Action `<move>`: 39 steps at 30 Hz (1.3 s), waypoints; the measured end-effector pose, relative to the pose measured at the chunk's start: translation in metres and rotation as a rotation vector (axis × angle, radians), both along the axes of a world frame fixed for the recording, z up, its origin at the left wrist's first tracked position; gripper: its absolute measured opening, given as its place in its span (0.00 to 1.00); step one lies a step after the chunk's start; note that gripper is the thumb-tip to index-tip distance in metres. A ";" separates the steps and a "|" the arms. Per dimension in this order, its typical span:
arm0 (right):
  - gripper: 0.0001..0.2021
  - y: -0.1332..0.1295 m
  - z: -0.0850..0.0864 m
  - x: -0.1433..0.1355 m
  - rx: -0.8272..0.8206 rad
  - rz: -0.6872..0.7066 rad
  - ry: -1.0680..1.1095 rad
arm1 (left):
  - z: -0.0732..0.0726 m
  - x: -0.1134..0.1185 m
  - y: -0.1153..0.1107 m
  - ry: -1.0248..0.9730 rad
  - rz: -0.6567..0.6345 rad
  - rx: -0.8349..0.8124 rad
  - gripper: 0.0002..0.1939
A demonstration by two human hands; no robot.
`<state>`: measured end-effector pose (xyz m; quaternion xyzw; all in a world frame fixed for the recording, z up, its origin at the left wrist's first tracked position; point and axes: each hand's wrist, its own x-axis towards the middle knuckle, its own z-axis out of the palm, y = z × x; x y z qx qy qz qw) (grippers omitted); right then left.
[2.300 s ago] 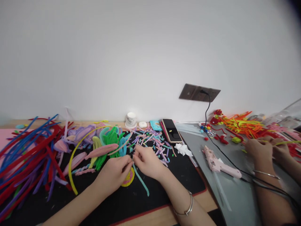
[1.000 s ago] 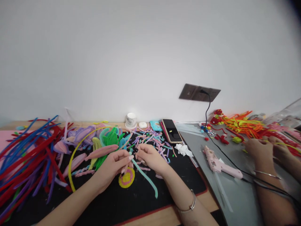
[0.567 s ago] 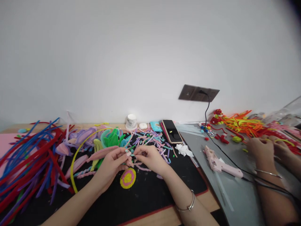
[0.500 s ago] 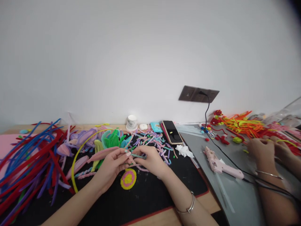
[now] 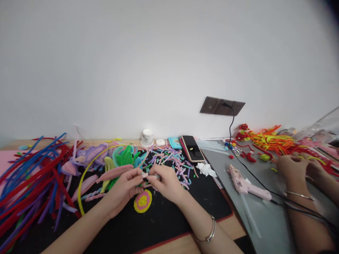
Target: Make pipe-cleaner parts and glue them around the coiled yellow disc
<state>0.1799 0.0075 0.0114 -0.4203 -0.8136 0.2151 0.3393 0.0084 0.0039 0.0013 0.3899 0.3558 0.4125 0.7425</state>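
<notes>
Head view: both my forearms slant in from the bottom edge and converge over the black mat (image 5: 169,225), wrists raised slightly, with a silver bangle (image 5: 212,231) on the right one. My left hand (image 5: 129,185) has its fingers curled, thumb against forefinger; my right hand (image 5: 166,180) bends in to meet it, and the two sets of fingertips come together. Both are pinched close, grasping a teal fuzzy strand (image 5: 156,175) that lies almost wholly inside my grip. Its little visible part seems to run sideways, from one hand toward the other; I can't tell where its ends point. Just below my fingertips a yellow-and-pink disc (image 5: 143,201) lies flat on the mat, round, with no long axis. Beyond my right knuckles are scattered cut pieces (image 5: 176,157); left of my left hand lies a pink looped petal (image 5: 113,173).
</notes>
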 end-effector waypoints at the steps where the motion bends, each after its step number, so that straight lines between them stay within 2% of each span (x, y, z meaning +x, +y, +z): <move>1: 0.07 0.000 0.001 0.000 0.009 0.000 -0.012 | 0.000 0.000 0.000 -0.006 -0.008 -0.001 0.07; 12: 0.09 -0.001 0.001 0.001 0.042 0.066 0.023 | -0.004 0.001 0.000 -0.002 -0.001 -0.044 0.09; 20: 0.05 -0.002 0.003 0.000 0.086 -0.006 -0.088 | -0.005 0.000 0.002 0.014 -0.036 -0.068 0.06; 25: 0.05 -0.002 0.000 -0.002 0.100 0.023 -0.091 | -0.005 0.000 0.001 0.031 -0.066 -0.069 0.09; 39: 0.08 -0.001 0.001 0.001 0.098 0.184 0.005 | 0.003 -0.003 0.001 -0.121 -0.182 -0.338 0.09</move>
